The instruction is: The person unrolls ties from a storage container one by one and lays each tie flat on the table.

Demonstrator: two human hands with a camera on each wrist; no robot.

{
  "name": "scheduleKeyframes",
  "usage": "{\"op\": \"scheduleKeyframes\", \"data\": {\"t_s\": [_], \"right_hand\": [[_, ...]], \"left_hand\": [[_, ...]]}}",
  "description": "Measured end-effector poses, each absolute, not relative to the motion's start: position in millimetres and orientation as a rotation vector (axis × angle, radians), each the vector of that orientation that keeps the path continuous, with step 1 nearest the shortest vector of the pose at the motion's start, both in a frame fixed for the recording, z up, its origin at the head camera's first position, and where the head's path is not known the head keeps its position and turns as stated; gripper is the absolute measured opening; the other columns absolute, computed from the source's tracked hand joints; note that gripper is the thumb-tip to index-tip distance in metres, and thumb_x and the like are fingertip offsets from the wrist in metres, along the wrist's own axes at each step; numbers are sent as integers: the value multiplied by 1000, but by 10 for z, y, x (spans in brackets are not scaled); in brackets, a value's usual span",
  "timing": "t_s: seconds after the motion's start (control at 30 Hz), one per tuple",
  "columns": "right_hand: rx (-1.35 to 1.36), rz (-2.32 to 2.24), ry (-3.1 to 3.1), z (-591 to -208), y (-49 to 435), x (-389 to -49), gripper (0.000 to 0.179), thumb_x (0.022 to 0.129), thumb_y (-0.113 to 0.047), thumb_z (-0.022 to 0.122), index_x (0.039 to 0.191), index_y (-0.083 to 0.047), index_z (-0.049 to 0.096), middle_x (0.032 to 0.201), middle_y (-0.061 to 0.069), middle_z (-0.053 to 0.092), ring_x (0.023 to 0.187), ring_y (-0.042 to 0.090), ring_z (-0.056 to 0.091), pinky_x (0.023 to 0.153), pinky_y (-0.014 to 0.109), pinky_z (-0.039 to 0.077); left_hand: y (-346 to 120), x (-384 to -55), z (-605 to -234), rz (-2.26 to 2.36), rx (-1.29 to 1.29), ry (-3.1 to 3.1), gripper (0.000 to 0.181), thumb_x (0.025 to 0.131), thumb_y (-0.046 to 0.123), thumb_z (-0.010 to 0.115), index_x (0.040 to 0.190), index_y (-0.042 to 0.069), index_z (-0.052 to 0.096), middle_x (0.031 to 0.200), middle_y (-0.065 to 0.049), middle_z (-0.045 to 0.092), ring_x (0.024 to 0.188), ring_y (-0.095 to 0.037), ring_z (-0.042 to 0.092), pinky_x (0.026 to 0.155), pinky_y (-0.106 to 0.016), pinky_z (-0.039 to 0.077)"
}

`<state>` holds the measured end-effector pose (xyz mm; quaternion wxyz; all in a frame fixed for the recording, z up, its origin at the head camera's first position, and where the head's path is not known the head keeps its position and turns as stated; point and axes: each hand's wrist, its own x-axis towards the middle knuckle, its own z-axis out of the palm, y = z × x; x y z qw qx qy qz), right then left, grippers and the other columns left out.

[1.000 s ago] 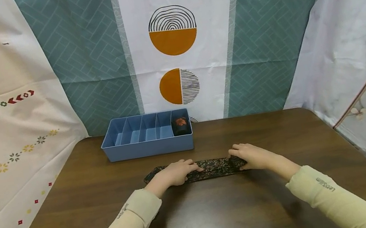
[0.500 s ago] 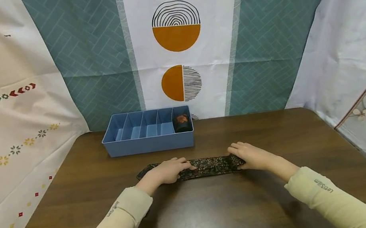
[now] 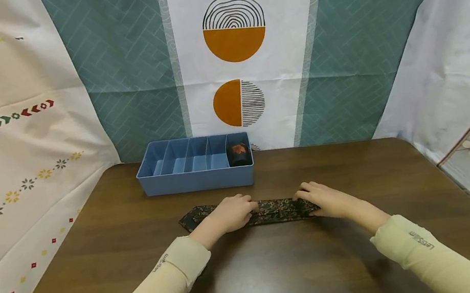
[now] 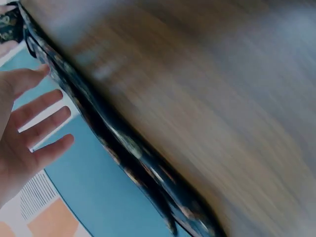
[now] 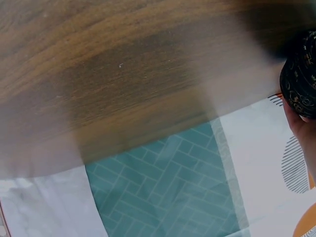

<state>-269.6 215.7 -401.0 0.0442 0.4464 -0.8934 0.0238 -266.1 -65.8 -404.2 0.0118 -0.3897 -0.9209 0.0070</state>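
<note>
A dark necktie [image 3: 274,211] with a gold pattern lies lengthwise on the table, its pointed end at the left. My right hand [image 3: 327,200] grips the bunched, rolled-looking right end, and the right wrist view shows that dark bundle [image 5: 300,76] against the fingers. Over the left part of the tie is my left hand [image 3: 233,212]. In the left wrist view its fingers [image 4: 47,129] are spread and fairly straight, with the thumb at the tie's edge [image 4: 128,140]. Part of the tie is hidden beneath the left hand.
A blue box [image 3: 196,180] with several compartments stands behind the tie, near the table's back edge. Its rightmost compartment holds a dark roll [image 3: 238,152] with an orange motif. Patterned cloths [image 3: 136,111] hang behind and beside the wooden table [image 3: 256,272].
My left hand slid left along the tie, then came back right with its fingers lifted higher. The right hand stays on the bunched end. The head view has shifted slightly.
</note>
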Motion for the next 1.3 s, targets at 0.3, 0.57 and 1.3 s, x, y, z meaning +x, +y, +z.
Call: {"op": "scheduleKeyframes", "data": {"t_s": [0.3, 0.57, 1.3], "right_hand": [[1365, 73, -2722, -4010, 2196, -2709, 44, 73, -11, 80, 112, -5, 60, 115, 12, 54, 104, 28, 54, 85, 45, 50], [1389, 76, -2749, -3990, 2181, -2725, 40, 73, -10, 80, 108, -6, 60, 116, 12, 56, 105, 29, 55, 88, 46, 49], [1361, 33, -2810, -3948, 2195, -2696, 46, 72, -8, 81, 112, -6, 59, 108, 9, 56, 98, 27, 57, 82, 38, 52]], "left_hand": [[-247, -2614, -4010, 42, -1377, -2978, 50, 95, 29, 56, 143, 29, 42, 148, -3, 40, 133, -22, 44, 100, -38, 47], [-85, -2632, -4070, 94, -1392, -3057, 55, 95, 39, 52, 146, 27, 37, 155, 3, 28, 142, -23, 28, 110, -41, 36], [-74, -2661, -4042, -25, -1343, -3137, 49, 94, 37, 55, 141, 25, 45, 150, 2, 37, 137, -21, 39, 111, -39, 35]]}}
